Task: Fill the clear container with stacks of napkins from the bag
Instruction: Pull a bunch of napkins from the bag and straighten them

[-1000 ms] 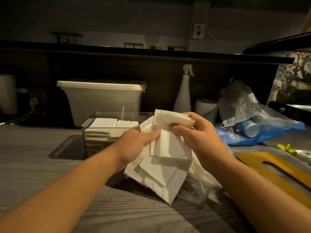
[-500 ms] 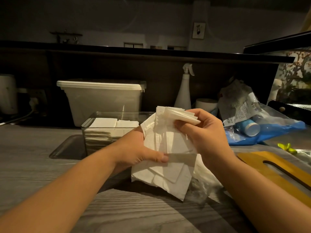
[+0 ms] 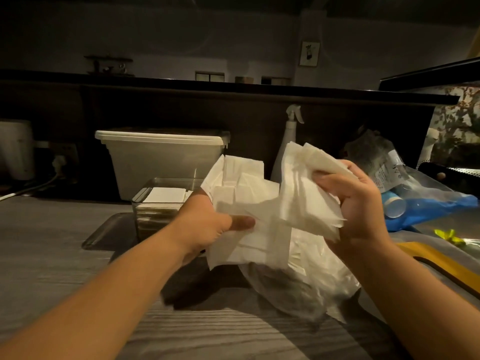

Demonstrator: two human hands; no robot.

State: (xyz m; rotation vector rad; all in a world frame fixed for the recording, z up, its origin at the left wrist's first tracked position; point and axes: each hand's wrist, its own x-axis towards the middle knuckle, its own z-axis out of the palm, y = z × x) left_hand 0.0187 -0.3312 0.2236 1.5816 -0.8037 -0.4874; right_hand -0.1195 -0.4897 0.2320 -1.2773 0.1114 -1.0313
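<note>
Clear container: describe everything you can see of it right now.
The clear container is a see-through, straight-walled box, plastic by its look. It stands open-topped and upright on what looks like a dark flat tray, in front of the lidded white tub. Stacks of white napkins inside reach almost to its rim. The left hand hides its right side; whether they touch cannot be told.

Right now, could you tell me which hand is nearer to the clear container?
Left. The left hand holds napkins just beside the clear container, at its right side; the right hand grips more napkins farther right, above the plastic bag.
</note>
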